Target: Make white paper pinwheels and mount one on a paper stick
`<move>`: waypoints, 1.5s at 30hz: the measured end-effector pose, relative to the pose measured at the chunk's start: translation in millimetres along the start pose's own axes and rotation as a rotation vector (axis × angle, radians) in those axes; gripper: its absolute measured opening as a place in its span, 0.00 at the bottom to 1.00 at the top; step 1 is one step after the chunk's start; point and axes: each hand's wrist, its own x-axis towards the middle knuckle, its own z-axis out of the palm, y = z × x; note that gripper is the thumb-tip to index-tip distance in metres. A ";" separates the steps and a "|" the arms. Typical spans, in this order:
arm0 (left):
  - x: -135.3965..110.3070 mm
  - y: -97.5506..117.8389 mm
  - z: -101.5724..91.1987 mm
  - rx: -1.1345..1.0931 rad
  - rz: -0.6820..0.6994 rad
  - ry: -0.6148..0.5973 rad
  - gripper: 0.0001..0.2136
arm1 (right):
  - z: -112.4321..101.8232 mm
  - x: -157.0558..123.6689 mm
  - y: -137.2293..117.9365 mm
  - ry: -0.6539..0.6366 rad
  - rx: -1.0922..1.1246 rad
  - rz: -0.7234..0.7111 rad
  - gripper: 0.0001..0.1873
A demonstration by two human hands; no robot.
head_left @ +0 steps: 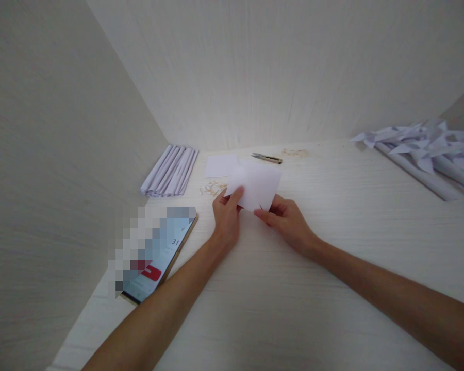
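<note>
A white square sheet of paper [258,183] is held up between my two hands, tilted over the table. My left hand [227,214] pinches its lower left edge, thumb on top. At its lower right corner my right hand [284,219] grips with thumb and fingers; a short dark line, perhaps a slit, shows in the paper by the thumb. Behind the sheet lie a flat white paper [219,166] and a pair of thread snips [267,158]. Several small pale pieces [213,188] lie just beyond my left hand.
Rolled paper tubes [170,171] are stacked at the left wall. A phone or tablet [158,257] with a lit screen lies beside my left forearm. Folded paper pinwheels [429,147] on paper sticks are piled at the right. More small bits [295,153] lie near the back wall.
</note>
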 end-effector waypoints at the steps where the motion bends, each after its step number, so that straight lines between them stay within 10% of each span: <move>1: 1.2 0.2 -0.6 -0.003 0.006 0.007 0.07 | 0.1 -0.1 -0.7 0.018 0.039 0.018 0.07; 10: -1.8 -5.2 -2.7 0.153 -0.031 -0.136 0.05 | -2.1 7.2 -7.6 0.284 0.558 0.142 0.14; 21: -6.4 -1.3 1.1 0.093 -0.027 -0.134 0.14 | -0.7 2.5 -0.1 0.022 0.167 0.047 0.16; 45: -6.2 -0.9 2.2 0.036 -0.040 -0.076 0.14 | -2.5 2.0 -6.0 -0.064 0.066 -0.040 0.05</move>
